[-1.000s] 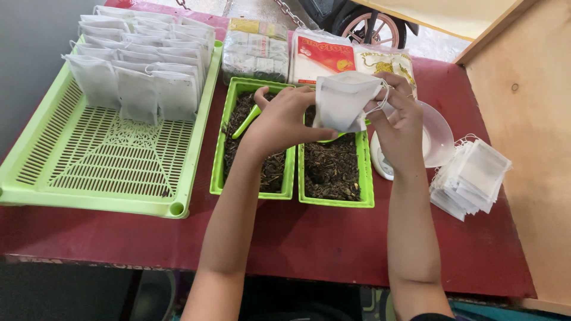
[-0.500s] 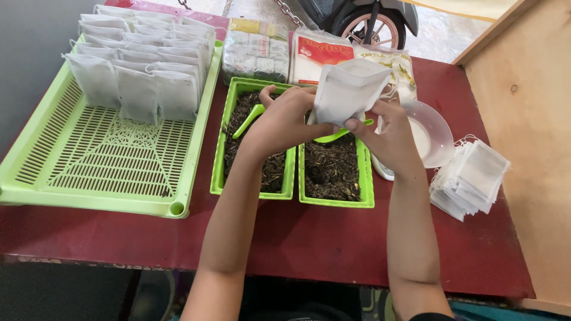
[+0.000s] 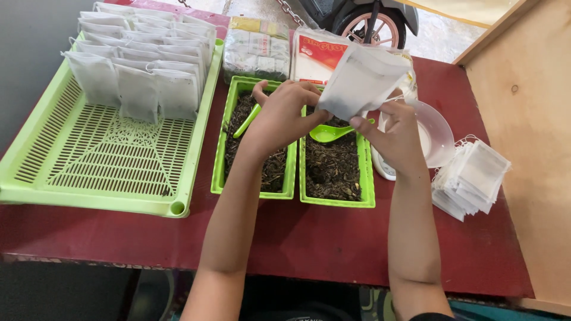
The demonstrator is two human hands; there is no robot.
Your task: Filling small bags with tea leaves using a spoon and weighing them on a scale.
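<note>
- Both hands hold one white bag above the two green trays: the left hand pinches its lower corner, the right hand its other edge.
- The bag looks light, thin and limp, likely easy to tear; edges and corners give the safest grip.
- A green spoon lies on loose dark leaves in the right tray.
- Filled bags stand in the big basket; empty ones sit stacked on the counter.

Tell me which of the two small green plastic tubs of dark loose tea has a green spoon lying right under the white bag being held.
The right-hand green tub: its green spoon lies below the held white bag. The left tub has its spoon by the left hand.
</note>
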